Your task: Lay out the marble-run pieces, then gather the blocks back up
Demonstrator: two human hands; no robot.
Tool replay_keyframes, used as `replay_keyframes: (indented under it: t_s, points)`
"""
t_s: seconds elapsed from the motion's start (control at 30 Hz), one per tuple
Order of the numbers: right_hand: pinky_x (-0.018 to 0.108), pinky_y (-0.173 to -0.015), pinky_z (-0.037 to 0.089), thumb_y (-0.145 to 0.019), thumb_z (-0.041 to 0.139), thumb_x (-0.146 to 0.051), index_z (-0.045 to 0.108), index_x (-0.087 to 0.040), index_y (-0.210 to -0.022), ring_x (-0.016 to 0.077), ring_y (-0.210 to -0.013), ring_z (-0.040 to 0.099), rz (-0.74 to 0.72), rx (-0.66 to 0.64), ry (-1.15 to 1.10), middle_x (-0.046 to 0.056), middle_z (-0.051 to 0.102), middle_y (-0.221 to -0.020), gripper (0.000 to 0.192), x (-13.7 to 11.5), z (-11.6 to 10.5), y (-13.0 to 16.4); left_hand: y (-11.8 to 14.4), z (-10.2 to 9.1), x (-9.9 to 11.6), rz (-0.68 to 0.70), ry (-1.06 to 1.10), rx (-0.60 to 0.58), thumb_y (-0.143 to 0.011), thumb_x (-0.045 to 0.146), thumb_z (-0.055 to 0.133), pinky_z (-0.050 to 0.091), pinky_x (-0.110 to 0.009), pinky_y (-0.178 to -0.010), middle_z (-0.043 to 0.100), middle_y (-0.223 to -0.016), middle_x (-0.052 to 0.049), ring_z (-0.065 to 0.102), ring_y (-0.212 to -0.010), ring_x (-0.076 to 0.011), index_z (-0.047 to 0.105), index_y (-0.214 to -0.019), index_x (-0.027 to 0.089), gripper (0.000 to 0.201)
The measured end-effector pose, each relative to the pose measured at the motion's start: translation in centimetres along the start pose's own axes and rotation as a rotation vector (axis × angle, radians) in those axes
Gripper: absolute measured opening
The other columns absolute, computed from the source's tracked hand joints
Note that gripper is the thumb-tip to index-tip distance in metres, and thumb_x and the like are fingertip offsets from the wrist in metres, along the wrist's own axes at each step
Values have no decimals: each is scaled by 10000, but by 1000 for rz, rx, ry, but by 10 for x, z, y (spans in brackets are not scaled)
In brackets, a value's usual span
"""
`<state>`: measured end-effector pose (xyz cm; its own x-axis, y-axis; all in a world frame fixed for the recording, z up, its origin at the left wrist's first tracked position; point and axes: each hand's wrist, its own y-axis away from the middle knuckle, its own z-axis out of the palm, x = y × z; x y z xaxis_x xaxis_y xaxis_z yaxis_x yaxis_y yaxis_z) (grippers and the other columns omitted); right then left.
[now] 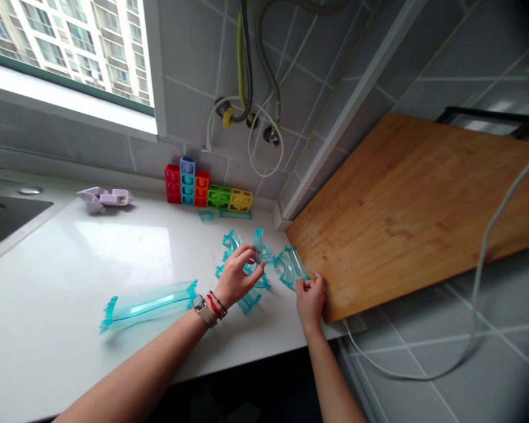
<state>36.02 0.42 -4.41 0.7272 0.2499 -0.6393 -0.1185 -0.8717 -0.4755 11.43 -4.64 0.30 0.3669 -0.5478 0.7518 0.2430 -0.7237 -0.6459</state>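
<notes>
My left hand [238,276] rests on a pile of clear teal curved track pieces [242,249] on the white countertop [70,264], fingers closed around one of them. My right hand [311,296] pinches the lower end of another curved teal track piece [288,265] beside the wooden board. A long straight teal track piece [147,304] lies to the left of my left wrist. My left wrist carries a watch and bracelets.
Stacked red, blue, orange, green and yellow blocks [205,188] stand against the tiled wall. A lilac plastic piece [103,198] lies near a sink [4,217] at left. A wooden cutting board [405,217] leans at right. Hoses and a white cable [480,294] hang nearby.
</notes>
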Motion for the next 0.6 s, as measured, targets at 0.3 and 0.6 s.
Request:
replay_keyframes:
  t_s: [0.3, 0.6]
  points:
    - [321, -690, 452, -900, 652, -556, 724, -185, -968, 219, -718, 614, -181, -184, 125, 67, 693, -822, 384, -10, 3, 5, 0, -1, 2, -36, 47, -30, -985, 291, 653, 575, -256, -724, 617, -1008, -53, 605, -828, -132, 589, -853, 188, 179]
    - [325, -720, 427, -918, 654, -503, 629, -217, -791, 218, -744, 594, -236, -213, 163, 45, 656, -796, 314, -10, 2, 7, 0, -2, 3, -49, 57, -30, -1005, 299, 619, 556, -249, -680, 610, -945, -48, 598, -826, -148, 573, -842, 194, 200]
